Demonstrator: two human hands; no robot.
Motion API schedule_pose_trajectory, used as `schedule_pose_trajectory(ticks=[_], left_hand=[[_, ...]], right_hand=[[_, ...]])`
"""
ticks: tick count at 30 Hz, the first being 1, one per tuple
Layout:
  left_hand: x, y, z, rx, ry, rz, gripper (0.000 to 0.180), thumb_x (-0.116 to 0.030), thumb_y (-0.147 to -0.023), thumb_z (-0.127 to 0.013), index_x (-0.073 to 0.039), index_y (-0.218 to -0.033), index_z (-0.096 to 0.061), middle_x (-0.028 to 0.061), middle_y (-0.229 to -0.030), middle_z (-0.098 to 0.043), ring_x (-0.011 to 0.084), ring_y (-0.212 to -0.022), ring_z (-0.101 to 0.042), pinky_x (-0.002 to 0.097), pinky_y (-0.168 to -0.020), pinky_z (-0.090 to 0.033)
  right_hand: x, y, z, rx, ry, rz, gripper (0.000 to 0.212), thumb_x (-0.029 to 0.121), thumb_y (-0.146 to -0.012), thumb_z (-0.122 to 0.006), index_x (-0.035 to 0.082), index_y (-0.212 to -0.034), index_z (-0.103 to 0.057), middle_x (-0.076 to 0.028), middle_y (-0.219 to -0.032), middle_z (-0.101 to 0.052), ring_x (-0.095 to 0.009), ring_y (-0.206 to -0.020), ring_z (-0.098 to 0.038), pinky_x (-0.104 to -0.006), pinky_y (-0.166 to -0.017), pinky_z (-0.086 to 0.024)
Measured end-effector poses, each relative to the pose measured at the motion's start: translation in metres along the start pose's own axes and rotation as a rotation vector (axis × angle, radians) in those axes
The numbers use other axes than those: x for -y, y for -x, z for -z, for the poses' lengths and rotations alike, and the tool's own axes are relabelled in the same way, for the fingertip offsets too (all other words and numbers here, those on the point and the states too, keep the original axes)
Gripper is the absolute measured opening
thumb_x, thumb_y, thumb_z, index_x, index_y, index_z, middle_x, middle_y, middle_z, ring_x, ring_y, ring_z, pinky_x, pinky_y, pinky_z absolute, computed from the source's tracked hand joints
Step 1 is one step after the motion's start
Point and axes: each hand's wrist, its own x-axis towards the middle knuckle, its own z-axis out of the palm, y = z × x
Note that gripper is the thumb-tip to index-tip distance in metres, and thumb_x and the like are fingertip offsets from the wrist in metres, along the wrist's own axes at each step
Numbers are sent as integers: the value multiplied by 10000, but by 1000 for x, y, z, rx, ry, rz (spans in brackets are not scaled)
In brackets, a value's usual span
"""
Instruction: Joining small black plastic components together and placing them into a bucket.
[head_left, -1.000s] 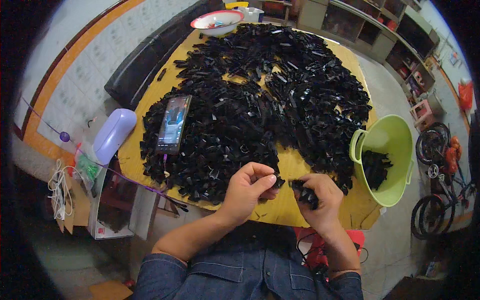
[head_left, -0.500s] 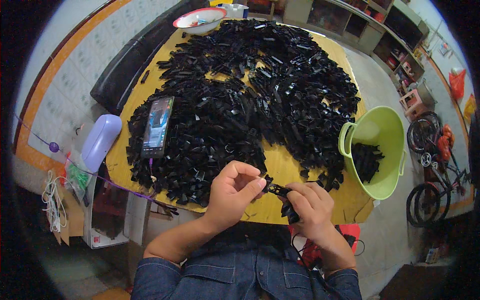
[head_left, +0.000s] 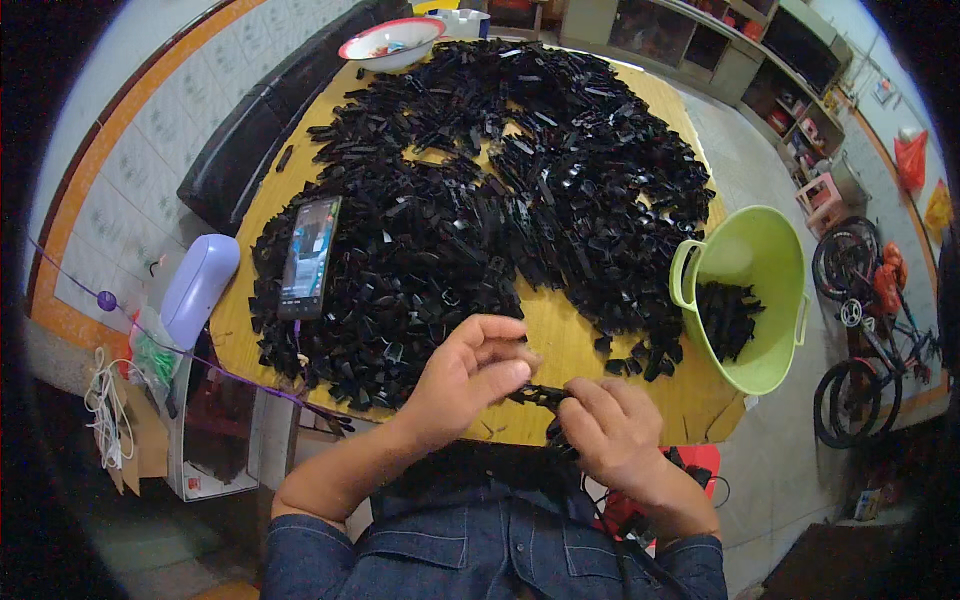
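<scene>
A small black plastic piece point(head_left: 540, 394) is pinched between the left hand point(head_left: 465, 375) and the right hand point(head_left: 612, 432), just over the near edge of the yellow wooden table point(head_left: 560, 330). Both hands are closed on it, and a few more black bits seem to be tucked under the right hand. It looks like two bits are being pushed together. Next, a careful squeeze seems needed. The big heap of black plastic pieces point(head_left: 480, 190) and the green plastic bucket point(head_left: 760, 270) are near.

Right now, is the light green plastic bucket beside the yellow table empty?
No, the light green plastic bucket holds a heap of small black plastic parts at its bottom.
</scene>
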Motion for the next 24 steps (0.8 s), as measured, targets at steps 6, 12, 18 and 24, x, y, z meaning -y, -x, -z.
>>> schedule_pose_trajectory(ticks=[6,12,18,24], left_hand=[[7,-15,-24,213,98,251,407,-166,-897,-546,-11,-1239,-388,91,-1147,-516,151,-1058,-488,289,-916,-397],[28,-13,-48,374,65,175,484,-246,-919,-494,-27,-1309,-308,126,-1205,-496,203,-1134,-464,347,-984,-350],[29,-39,-19,101,-195,-186,321,-313,-958,-402,-61,-1085,-556,47,-989,-607,145,-948,-556,292,-866,-408],[22,-33,-5,-39,-1425,-606,124,-239,-700,-683,-126,-680,-639,29,-843,-558,220,-825,-510,351,-705,-403]], right_hand=[[14,-2,-6,53,12,116,182,154,-602,-608,78,-760,-560,-95,-846,-601,-205,-673,-588,-288,-486,-413],[21,15,8,107,-8,54,95,139,-648,-580,88,-718,-541,-51,-708,-535,-159,-594,-531,-278,-446,-383],[-23,3,61,522,239,-638,241,88,-648,-673,74,-866,-572,-109,-850,-609,-284,-739,-606,-396,-594,-478],[-105,18,86,103,491,-847,483,97,-643,-735,80,-1087,-546,-131,-1045,-595,-324,-956,-561,-398,-818,-442]])
